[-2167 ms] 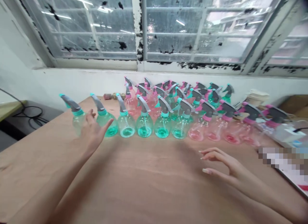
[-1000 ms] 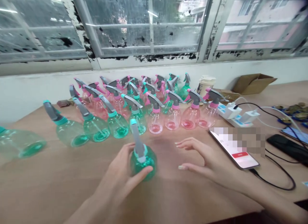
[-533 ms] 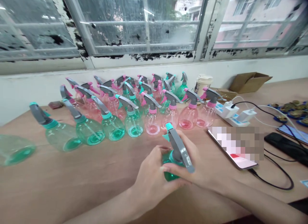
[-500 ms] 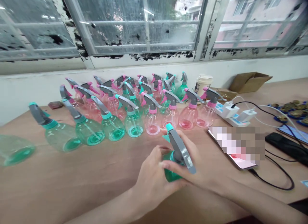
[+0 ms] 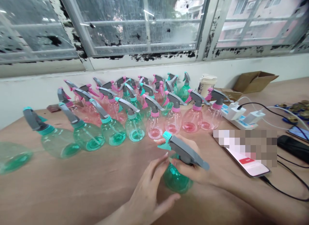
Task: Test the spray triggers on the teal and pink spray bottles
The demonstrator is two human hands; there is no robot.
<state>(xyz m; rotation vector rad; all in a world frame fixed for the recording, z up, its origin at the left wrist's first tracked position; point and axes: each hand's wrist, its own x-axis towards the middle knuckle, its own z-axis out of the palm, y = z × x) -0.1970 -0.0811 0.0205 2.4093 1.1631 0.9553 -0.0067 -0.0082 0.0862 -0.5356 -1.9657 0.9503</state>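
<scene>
Toward the near side of the brown table [image 5: 96, 186], slightly right of centre, a green spray bottle [image 5: 178, 183] is held by the right hand [image 5: 193, 173]. Its body is rounded, glossy and translucent, with lighter reflections scattered over a deeper green. Above it sits a grey sprayer head [image 5: 184, 149], whose long, smooth back slopes down to a blunt end at the lower right. The nozzle [image 5: 167, 136] is turquoise and directed to the upper left; beneath it projects a trigger [image 5: 164, 147] of the same colour. The collar is concealed by the grip, and whether the base meets the tabletop cannot be told.

The right hand is closed around the upper body, thumb across the near side. The left hand [image 5: 147, 192] is half open, fingers curved and thumb spread apart, just beside the bottle; contact cannot be determined. Beyond stands a front row comprising green bottles [image 5: 113, 131] at left and pink bottles [image 5: 191, 119] at right, with similar sprayer heads.
</scene>
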